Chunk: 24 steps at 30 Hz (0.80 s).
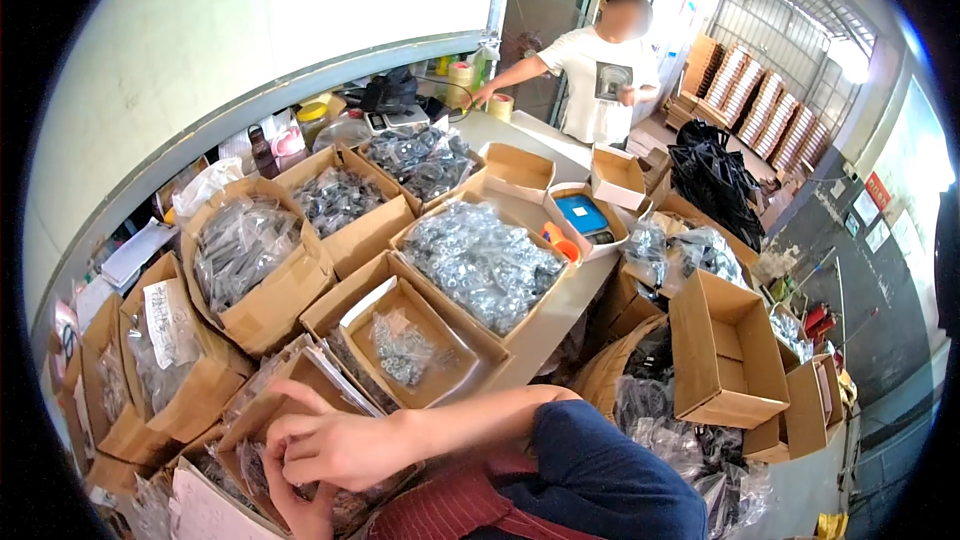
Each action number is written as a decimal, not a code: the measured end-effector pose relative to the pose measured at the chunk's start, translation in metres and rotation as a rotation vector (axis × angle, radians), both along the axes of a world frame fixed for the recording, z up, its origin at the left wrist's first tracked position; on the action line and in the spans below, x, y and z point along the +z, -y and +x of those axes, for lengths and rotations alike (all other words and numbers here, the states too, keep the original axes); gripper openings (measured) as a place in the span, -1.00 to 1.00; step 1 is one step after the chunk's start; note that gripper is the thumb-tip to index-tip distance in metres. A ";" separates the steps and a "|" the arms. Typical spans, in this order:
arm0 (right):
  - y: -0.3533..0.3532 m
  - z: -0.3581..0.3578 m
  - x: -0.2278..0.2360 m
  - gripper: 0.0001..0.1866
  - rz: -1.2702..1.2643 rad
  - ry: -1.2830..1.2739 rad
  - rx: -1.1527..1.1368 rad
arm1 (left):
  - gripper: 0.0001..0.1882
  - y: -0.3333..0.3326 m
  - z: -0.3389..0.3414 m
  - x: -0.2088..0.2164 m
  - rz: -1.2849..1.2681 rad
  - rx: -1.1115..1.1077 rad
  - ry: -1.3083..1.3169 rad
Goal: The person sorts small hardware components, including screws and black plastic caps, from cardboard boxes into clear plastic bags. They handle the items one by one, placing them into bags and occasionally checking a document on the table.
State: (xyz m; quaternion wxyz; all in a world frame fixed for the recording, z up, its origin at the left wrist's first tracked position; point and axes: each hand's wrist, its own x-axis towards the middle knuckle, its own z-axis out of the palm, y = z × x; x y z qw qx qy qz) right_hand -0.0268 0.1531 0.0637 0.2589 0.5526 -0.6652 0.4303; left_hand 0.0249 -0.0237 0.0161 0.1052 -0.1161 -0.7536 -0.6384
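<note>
My right hand [340,448] reaches in from the right over an open cardboard box at the lower left. Its fingers are curled, with one raised. Just below it, against its fingertips, my left hand [302,510] is bent with its fingers closed. Whatever the two hands hold between them is hidden. Clear plastic bags [250,468] of parts lie in the box beside the fingers. A white sheet [215,505] stands against the near side of this box. Beyond the hands, a shallow carton [455,380] contains a clear bag of small metal rings or nuts [405,350].
Open cartons of bagged metal parts [480,260] crowd the table [530,340]. An empty carton [725,355] stands at right, above black bagged parts [650,400]. A blue-topped scale [585,215] sits in a box. Across the table, another person [600,75] stands with one arm outstretched.
</note>
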 end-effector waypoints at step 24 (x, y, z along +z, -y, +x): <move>-0.026 0.000 -0.011 -0.83 0.317 0.191 0.134 | -0.62 0.002 -0.017 -0.023 -0.252 0.071 -0.036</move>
